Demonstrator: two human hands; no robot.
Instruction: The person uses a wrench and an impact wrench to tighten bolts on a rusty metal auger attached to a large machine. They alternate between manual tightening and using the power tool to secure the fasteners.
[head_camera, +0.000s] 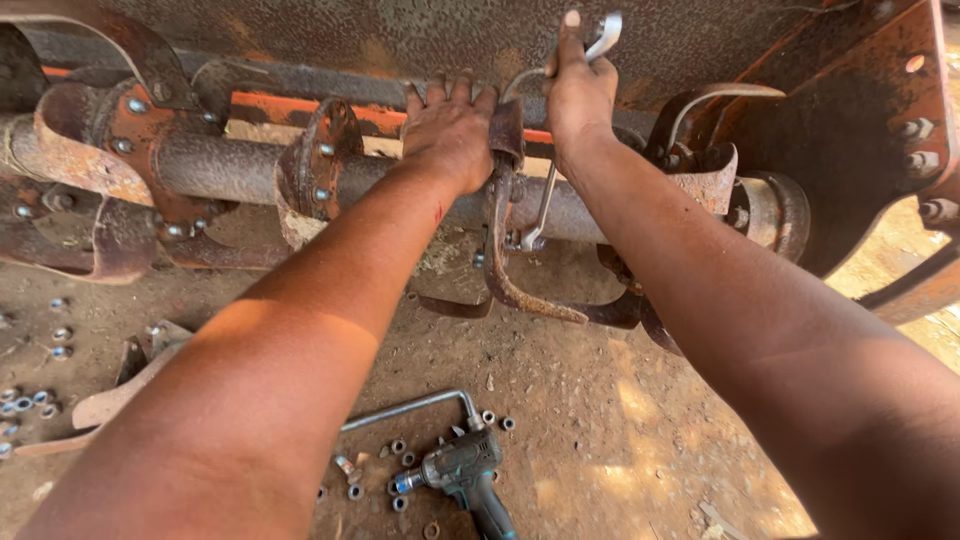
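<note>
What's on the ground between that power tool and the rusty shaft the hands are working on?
In the head view, mostly bare dirt lies between the power tool and the shaft, with curved rusty blades hanging down from the shaft.

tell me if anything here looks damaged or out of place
Loose nuts lie scattered in the dirt around the power wrench, a detached curved blade lies beside them, and the shaft is heavily rusted.

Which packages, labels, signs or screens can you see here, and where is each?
None in view: only the rusty shaft under the left hand, a wrench in the right hand, and an impact driver with loose nuts on the dirt.
</note>
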